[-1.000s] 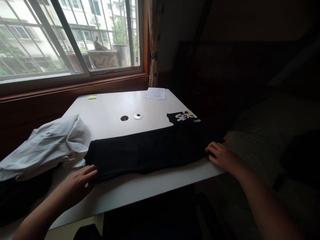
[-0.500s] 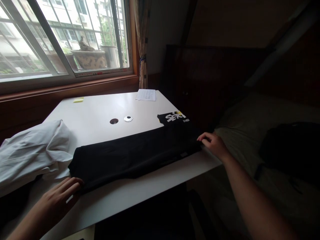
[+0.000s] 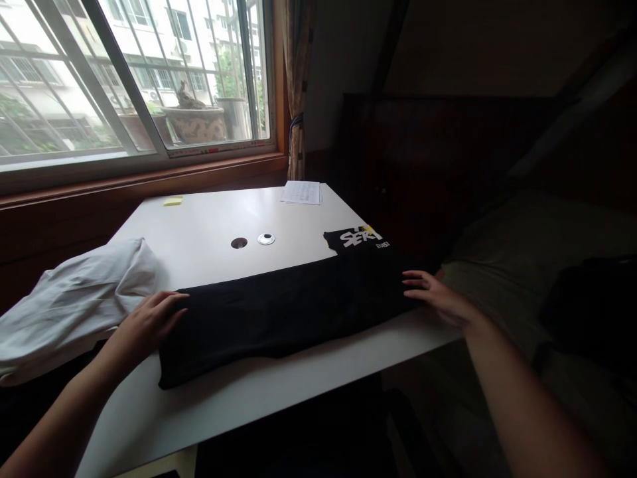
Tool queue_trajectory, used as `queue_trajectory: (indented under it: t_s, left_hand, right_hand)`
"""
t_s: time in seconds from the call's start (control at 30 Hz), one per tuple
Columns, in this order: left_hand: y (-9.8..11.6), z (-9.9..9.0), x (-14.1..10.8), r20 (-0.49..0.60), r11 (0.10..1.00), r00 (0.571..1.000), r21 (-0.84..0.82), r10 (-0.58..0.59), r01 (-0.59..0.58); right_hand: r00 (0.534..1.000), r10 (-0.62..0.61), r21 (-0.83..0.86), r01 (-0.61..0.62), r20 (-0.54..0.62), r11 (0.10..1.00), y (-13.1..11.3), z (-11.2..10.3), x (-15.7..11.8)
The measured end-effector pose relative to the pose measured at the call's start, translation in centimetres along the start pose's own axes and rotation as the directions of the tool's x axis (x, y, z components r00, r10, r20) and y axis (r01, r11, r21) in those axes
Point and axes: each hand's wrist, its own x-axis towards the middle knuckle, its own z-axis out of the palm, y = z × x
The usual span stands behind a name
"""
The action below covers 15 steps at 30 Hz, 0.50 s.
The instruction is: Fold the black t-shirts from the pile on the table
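Observation:
A black T-shirt (image 3: 279, 309) lies folded into a long strip across the white table, with white and yellow lettering showing at its far right end. At the strip's upper left corner, my left hand (image 3: 162, 312) rests on the cloth, thumb and fingers apart. My right hand (image 3: 438, 295) is open at the right end, its spread fingertips at the shirt's edge. Left of the strip lies a heap of white clothing (image 3: 84, 299), partly behind my left forearm.
The white table (image 3: 209, 232) has a round cable hole (image 3: 239, 243) and a loose round cap (image 3: 266, 239) beside it. Papers (image 3: 302, 192) and a yellow note (image 3: 173, 200) lie near the back edge. A barred window is behind; a dark bag (image 3: 592, 305) sits at right.
My left hand has let go of the shirt's lower left corner and moved up to the upper left corner. My right hand has loosened from the right edge, its fingers now spread.

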Motion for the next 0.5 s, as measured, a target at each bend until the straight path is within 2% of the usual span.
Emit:
queue_trajectory:
  t_s: [0.1,0.23,0.33,0.43,0.5]
  left_hand:
    - [-1.3,1.1,3.0,0.051,0.998,0.998,0.061,-0.028,0.025]
    - [-2.5,1.9,5.1,0.079,0.994,0.991,0.031,-0.111,0.109]
    - [-3.0,2.1,5.3,0.086,0.986,0.984,-0.043,-0.157,0.161]
    - [-3.0,2.0,5.0,0.043,0.97,0.977,-0.113,-0.21,0.214]
    - [-2.7,1.9,4.5,0.03,0.953,0.969,-0.175,-0.247,0.248]
  right_hand:
    - [0.995,0.008,-0.048,-0.003,0.098,0.999,-0.6,-1.0,-0.3]
    - [0.994,0.049,-0.035,-0.046,0.095,0.998,-1.5,-1.1,-1.2]
    - [0.994,0.067,-0.012,-0.067,0.088,0.998,-2.2,-0.5,-1.4]
    - [0.996,0.066,0.0,-0.067,0.059,0.998,-2.8,-0.2,-1.0]
    - [0.994,0.071,-0.011,-0.07,0.089,0.997,-3.1,-0.3,-0.7]
